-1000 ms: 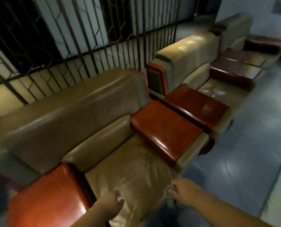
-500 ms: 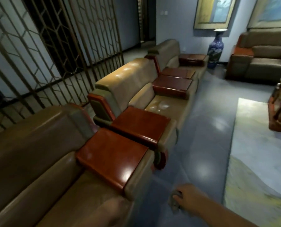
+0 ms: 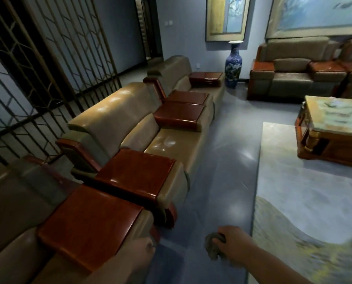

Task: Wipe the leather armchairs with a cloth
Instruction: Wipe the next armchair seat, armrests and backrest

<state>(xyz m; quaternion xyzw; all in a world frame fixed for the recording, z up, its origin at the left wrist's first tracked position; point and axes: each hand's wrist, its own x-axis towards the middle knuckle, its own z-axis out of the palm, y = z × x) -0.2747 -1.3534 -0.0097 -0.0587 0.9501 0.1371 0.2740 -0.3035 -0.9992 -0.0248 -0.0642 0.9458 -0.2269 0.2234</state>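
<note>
The crumpled grey-green cloth (image 3: 213, 245) looks light, soft and limp, so it should bunch easily and is best held as a wad in the palm with a loose fold left free to rub. It hangs over the grey floor (image 3: 228, 152), just in front of the nearest tan leather armchair with glossy red-brown wooden armrests (image 3: 89, 222). The right hand (image 3: 232, 244) has its fingers curled around the cloth, the grip pressed together on it. The left hand (image 3: 138, 252) sits beside that armrest's front end; its grip is blurred and I cannot tell how it lies.
</note>
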